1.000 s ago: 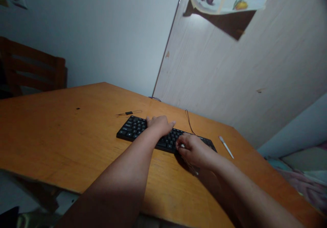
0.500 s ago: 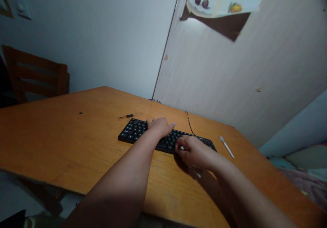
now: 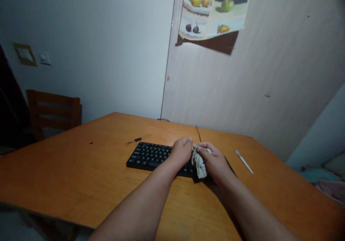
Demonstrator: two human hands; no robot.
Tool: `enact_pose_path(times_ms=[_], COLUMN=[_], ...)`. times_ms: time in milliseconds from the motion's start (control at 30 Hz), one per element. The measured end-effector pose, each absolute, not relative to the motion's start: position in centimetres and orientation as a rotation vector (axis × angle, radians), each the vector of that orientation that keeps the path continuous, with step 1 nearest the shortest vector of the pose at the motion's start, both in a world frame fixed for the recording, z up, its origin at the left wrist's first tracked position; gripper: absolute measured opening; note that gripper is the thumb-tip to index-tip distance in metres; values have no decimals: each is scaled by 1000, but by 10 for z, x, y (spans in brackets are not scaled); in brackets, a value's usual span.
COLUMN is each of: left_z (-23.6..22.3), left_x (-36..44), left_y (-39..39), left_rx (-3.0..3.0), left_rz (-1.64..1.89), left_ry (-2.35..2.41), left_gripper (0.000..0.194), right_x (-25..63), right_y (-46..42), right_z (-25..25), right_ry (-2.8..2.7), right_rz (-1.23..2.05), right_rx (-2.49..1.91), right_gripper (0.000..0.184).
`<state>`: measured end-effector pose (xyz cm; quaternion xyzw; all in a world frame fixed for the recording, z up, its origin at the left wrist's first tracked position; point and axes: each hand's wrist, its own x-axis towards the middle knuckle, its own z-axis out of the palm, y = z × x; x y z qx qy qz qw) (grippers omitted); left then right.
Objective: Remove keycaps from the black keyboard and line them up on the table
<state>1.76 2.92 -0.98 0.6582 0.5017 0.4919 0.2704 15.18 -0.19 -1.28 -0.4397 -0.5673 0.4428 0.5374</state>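
A black keyboard [image 3: 151, 155] lies on the wooden table, its right part mostly hidden by my hands. My right hand [image 3: 214, 158] is closed around a crumpled whitish cloth [image 3: 201, 166], which hangs down from thumb and fingers above the keys. Close beside it, over the middle of the keyboard, my left hand [image 3: 182, 151] is curled with its thumb up. Its fingertips are turned away, so what they hold, if anything, is hidden.
A thin white brush-like stick [image 3: 244, 161] lies to the right on the table [image 3: 88, 183]. Behind the keyboard are a dark cord loop [image 3: 198, 133] and a small black piece with thin wire [image 3: 138, 139]. A wooden chair [image 3: 54, 109] stands at the left, by the wall.
My left hand has left the keyboard's left part, moved right beside my right hand and curled. The cloth in my right hand now shows plainly. The head view has tilted up.
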Motion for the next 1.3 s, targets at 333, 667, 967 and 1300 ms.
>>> enact_pose_path(times_ms=[333, 667, 967, 1300], left_z=[-9, -9, 34, 52], left_x=[64, 38, -32, -127], left_y=[-16, 15, 30, 6], left_rx=[1508, 1575, 1542, 1729], left_rz=[1379, 1577, 1595, 1066], left_ry=[1116, 1247, 1308, 1716], left_gripper=[47, 26, 20, 20], right_x=[144, 138, 185, 218], right_y=[-5, -15, 20, 41], right_z=[-14, -11, -11, -16], right_ry=[-1244, -1549, -1679, -1694], right_rz=[1089, 872, -95, -6], right_rx=[-865, -823, -1335, -1987], right_gripper=[57, 52, 50, 54])
